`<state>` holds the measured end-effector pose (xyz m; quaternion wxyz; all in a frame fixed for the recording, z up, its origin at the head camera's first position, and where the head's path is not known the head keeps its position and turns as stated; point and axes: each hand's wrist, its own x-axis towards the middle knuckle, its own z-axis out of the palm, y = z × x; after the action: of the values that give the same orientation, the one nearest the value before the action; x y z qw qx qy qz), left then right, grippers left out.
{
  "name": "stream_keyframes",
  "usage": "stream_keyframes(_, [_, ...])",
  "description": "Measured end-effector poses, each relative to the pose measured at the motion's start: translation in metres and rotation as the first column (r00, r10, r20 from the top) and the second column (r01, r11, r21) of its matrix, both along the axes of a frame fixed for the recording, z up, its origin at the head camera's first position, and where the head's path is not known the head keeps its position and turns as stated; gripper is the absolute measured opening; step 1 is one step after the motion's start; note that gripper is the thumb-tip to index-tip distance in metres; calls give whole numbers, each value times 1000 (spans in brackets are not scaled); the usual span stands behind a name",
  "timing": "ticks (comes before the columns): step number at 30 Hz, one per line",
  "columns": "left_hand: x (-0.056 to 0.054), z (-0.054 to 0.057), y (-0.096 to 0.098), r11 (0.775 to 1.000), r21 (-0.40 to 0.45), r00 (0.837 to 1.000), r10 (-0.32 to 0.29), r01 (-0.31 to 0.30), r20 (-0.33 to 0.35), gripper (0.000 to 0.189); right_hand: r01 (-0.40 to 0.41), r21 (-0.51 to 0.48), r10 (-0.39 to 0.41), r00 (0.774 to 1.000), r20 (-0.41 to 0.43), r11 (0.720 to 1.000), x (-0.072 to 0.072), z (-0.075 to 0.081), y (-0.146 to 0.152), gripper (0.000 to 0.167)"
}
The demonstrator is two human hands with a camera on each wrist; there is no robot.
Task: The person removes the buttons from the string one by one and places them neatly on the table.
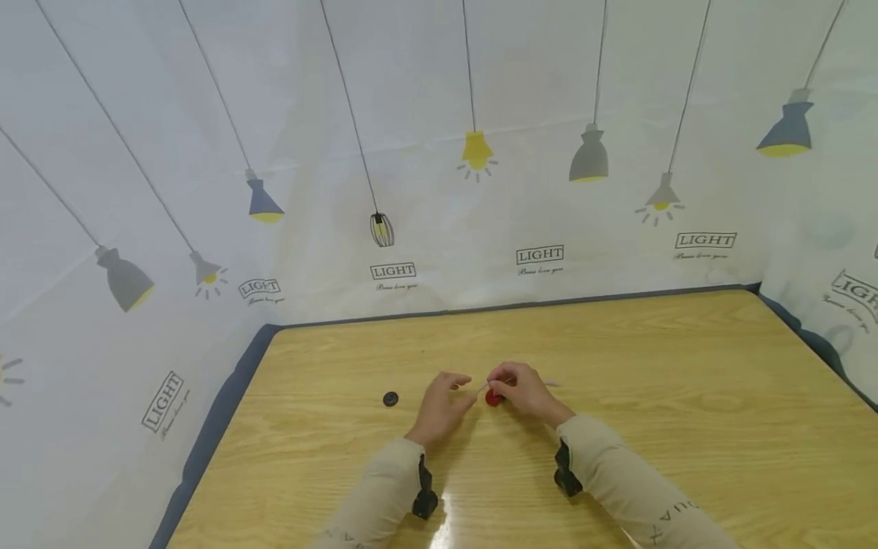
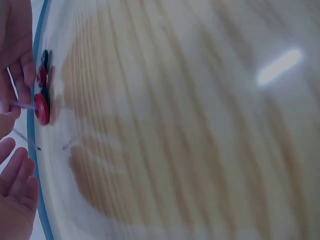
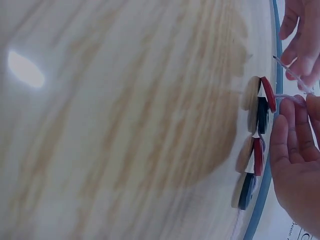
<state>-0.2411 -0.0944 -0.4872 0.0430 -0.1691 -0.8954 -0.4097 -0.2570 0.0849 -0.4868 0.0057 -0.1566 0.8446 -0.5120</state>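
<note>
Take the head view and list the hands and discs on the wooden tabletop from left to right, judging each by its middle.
Small, flat, round black disc → bare left hand → small, round red disc → bare right hand.

Half-seen things around the first red disc.
To its right in the head view, the right hand hides the second red disc and dark end disc; to its left, the lone black disc is too small for fine detail. In the left wrist view, the left hand below that disc is cut off, and the cord vanishes among fingers (its end cannot be made out).
</note>
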Motion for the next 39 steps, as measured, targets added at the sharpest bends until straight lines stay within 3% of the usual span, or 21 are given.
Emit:
stream_keyframes(6, [-2,-3,22,998,60,999,28,-29,20,23,-25,-45,26,999,20,999,0,0,-2,6])
stream_keyframes(13, [-5,-8,24,991,116,998,62,-64,26,9,-8,-33,9,1000,30,999,1,0,-4,5])
stream_keyframes(18, [-6,-1,22,987,142,997,78,-80,20,11,-11,-16,11,1000,9,1000,1,2,-4,5])
stream_keyframes(23, [-7,7,22,992,109,998,65,-66,13,12,-33,38,34,999,-31,999,-1,0,-3,4])
stream_keyframes(28, [-6,8,21,994,107,999,31,-30,-9,12,-76,108,89,989,-114,991,-2,-4,-2,4])
stream_keyframes(32, [-3,7,14,995,95,1000,20,-19,-13,11,-60,145,83,984,-155,988,-3,-6,0,4])
stream_keyframes(39, [-1,1,3,999,31,998,30,-31,59,14,-38,180,67,986,-155,983,-5,-7,0,5])
